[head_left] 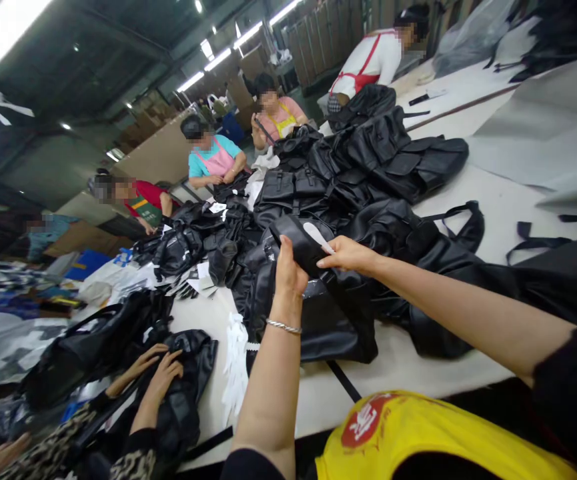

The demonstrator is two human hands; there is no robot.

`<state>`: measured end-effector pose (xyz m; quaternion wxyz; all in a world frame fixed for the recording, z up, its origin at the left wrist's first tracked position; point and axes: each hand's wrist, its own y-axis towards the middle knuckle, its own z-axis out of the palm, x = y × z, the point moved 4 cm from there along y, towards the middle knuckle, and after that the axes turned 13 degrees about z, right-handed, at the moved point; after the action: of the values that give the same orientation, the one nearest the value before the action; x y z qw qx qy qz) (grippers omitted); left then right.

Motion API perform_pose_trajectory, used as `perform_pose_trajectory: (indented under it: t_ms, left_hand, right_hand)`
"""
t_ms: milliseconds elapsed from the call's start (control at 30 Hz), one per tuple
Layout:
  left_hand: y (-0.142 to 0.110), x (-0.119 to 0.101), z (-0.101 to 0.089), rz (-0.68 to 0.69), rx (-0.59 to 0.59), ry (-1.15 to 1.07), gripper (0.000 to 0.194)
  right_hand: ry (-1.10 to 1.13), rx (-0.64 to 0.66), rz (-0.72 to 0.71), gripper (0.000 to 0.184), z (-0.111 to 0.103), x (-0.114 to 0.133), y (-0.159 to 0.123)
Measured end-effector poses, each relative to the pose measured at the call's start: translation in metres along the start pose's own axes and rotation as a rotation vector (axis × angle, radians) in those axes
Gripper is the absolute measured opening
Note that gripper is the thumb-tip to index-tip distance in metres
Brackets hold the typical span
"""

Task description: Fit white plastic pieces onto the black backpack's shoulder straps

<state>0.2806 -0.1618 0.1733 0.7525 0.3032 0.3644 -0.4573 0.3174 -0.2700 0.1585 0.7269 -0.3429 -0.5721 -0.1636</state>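
Strap (293,237), black and broad, is raised over a black bag (335,323) in the head view, grasped by the left hand (291,270) with the thumb up along its near side. That grip seems meant to steady the piece and present its face to the right hand (345,255), whose thumb and finger pinch at the near end of a white strip (315,235). Whether those fingertips also clasp the strap's edge cannot be told. The bag lies flat on the pale table (313,393), close to the wearer's yellow apron (388,430), probably so that both arms reach it easily. Loose white strips (235,367) lie just left of it, perhaps for quick picking. Beyond, more bags (318,177) are heaped along the table's middle, likely to serve people around it; three in aprons bend or sit at the far side. At lower left, a co-worker's hands (165,377) rest on another dark bag (185,393), the fingers spread, perhaps to hold it flat.
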Motion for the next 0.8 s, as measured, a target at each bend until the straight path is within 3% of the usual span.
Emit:
perform_pose_trajectory:
  t_ms: [100,233,333,467,667,733,800]
  left_hand:
    - [-0.043,0.038,-0.021,-0.123,0.097,0.049,0.047]
    - [-0.086,0.078,-0.037,-0.309,0.113,0.112,0.04]
    - [-0.081,0.076,-0.03,-0.238,0.01,0.059,0.032]
    - [-0.064,0.059,-0.022,-0.178,-0.081,0.122,0.038]
    - [-0.075,0.063,-0.03,-0.174,-0.113,0.234,0.041]
    - [-0.077,0.064,-0.032,-0.134,-0.136,0.292,0.036]
    - [-0.077,0.066,-0.031,-0.125,-0.14,0.225,0.035]
  right_hand:
    - [0.024,-0.058,0.049,0.022,0.004,-0.011,0.02]
    - [0.119,-0.161,0.145,0.024,0.004,-0.029,0.025]
    - [0.124,-0.17,0.188,0.025,0.004,-0.032,0.022]
    - [-0.064,-0.318,0.033,0.022,-0.005,-0.035,0.007]
    - [-0.45,-0.53,-0.045,0.018,0.004,-0.074,-0.038]
    - [-0.482,-0.61,-0.089,0.015,0.011,-0.083,-0.049]
    - [-0.437,-0.602,-0.075,0.013,0.016,-0.091,-0.052]
